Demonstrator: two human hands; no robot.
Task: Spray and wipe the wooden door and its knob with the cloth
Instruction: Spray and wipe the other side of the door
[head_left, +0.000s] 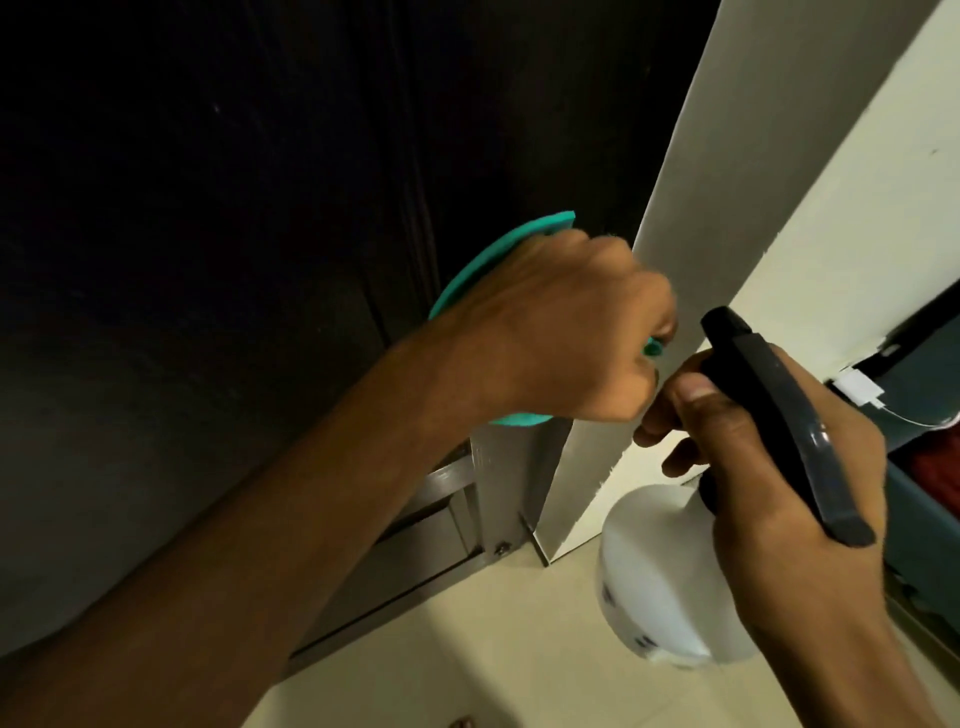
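Teal cloth (480, 262) lies flat against the dark wooden door (208, 260), near its right edge. Left hand (556, 332) covers most of the cloth and presses it to the door; the fingers are hidden behind the hand, so I cannot tell their lay. Right hand (769, 467) grips the neck of a white spray bottle (660, 582) with a black trigger head, just beside the left hand. Cream wall (779, 156) stands right of the door; pale tiled floor (493, 649) below. Knob not visible.

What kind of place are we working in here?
Probably a home doorway: a dark wooden door set beside a cream wall, a pale tiled floor, and a white charger plugged in on the right.
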